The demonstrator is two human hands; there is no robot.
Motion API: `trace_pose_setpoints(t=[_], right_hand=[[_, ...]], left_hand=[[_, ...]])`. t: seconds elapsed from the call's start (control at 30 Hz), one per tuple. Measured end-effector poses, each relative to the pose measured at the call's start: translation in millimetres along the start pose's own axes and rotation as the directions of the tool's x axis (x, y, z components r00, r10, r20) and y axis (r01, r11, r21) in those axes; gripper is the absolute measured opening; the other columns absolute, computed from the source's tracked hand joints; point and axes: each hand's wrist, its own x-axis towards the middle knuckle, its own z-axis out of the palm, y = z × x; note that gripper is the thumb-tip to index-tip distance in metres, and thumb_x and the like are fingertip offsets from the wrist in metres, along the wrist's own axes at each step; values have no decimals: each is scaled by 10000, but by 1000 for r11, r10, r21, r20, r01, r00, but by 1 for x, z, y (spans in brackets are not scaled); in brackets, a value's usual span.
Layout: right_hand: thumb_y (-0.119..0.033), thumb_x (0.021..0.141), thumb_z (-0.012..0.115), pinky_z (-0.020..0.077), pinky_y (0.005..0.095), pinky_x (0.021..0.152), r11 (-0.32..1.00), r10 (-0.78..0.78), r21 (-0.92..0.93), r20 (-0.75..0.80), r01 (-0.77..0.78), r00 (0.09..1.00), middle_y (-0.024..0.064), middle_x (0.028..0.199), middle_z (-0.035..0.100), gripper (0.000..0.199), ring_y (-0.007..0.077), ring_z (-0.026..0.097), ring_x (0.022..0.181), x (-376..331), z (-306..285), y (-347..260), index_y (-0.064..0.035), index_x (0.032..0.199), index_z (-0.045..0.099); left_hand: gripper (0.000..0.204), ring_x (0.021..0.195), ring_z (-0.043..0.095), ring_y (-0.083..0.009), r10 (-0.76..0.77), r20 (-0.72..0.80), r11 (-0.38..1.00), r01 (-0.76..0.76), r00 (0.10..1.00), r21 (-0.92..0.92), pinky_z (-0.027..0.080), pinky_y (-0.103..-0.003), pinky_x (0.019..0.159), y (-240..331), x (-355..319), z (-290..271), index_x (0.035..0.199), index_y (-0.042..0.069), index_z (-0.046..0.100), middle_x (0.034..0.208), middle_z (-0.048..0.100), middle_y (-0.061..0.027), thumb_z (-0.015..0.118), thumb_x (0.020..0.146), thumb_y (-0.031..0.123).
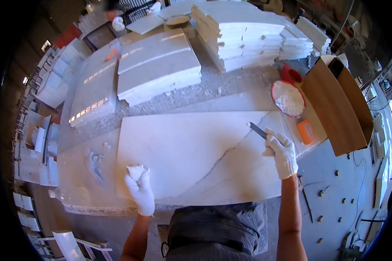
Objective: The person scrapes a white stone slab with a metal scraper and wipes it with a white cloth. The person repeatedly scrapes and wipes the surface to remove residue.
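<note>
On the grey stone bench (74,174), the gloved left hand (139,191) rests at the near-left corner of the large white marble slab with a dark crack (183,152), its fingers closed on a lump of white filler paste (135,171). The crack runs from the slab's near middle up toward its far right, where the gloved right hand (282,152) has its fingers wrapped around a flat metal putty knife (258,130), the blade at the crack's upper end. Further right sits a red bowl of white powder (288,99); judging by the dark line showing along most of the crack, filling looks barely begun.
</note>
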Motion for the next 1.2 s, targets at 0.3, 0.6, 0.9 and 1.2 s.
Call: trace_pose_setpoints(t=[0.3, 0.6, 0.9, 1.2], right_hand=[[-152, 954, 633, 490, 239, 636, 987, 146, -97, 198, -129, 969, 15, 810, 617, 309, 78, 568, 680, -55, 63, 29, 33, 1199, 671], [-132, 951, 631, 489, 238, 611, 972, 228, -110, 217, -208, 949, 21, 765, 622, 296, 81, 582, 642, -71, 97, 34, 32, 1194, 674], [-136, 919, 645, 500, 280, 638, 957, 37, -291, 86, -11, 996, 77, 806, 683, 291, 125, 636, 693, -50, 121, 48, -18, 1181, 691], [-128, 871, 672, 528, 360, 708, 679, -417, -613, 133, 405, 899, 148, 871, 685, 244, 285, 658, 759, -50, 132, 64, -82, 1106, 716]], left_hand=[[362, 1084, 597, -208, 51, 80, 995, -58, 995, 85, 500, -352, 982, -15, -14, -12, 1291, -43, 449, 1211, 581, -149, 585, 956, -21], [385, 1104, 602, -235, 35, 58, 999, -36, 998, 6, 491, -357, 991, -16, -13, -11, 1315, -45, 440, 1228, 574, -170, 580, 956, -26], [473, 1114, 607, -231, 28, -5, 990, -27, 1000, 140, 507, -335, 986, -12, -12, -5, 1336, -49, 411, 1249, 567, -174, 630, 917, -55], [471, 1125, 600, -221, 9, -1, 989, -8, 1000, 147, 508, -330, 982, -10, -11, -4, 1329, -53, 418, 1246, 570, -182, 638, 913, -57]])
